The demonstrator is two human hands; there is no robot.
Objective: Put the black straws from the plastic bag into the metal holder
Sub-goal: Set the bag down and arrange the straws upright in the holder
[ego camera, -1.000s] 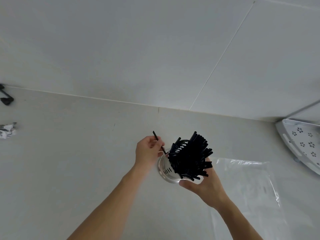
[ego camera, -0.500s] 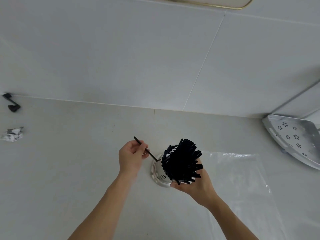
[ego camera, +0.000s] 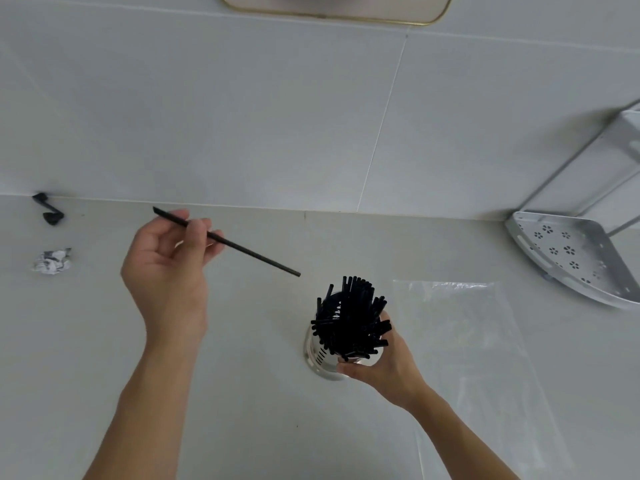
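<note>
Left hand (ego camera: 166, 268) pinches a single black straw (ego camera: 227, 241) between thumb and fingertips near its far end, the rest of the fingers loosely curled, and the straw slants down to the right with its free tip in the air, up and left of the holder and clear of it. Right hand (ego camera: 384, 367) is wrapped around the near right side of the metal holder (ego camera: 320, 358), fingers closed on the wall, steadying it on the pale counter (ego camera: 242, 410). That counter runs the width of the view, and flat on it just right of the holder lies the clear plastic bag (ego camera: 467, 341), which looks empty as far as the glare lets me judge. Then the holder itself, upright, packed with black straws (ego camera: 349, 317) that splay out at the top. Far left, a crumpled scrap of paper (ego camera: 52, 260), well apart from the action. This reads as the last straw or close to it, so the filling step is nearly done. Next up: swing that free tip over the rim, find a gap in a crowded bundle, probably on the open left side, and slide it down while the right hand keeps the holder from tipping
</note>
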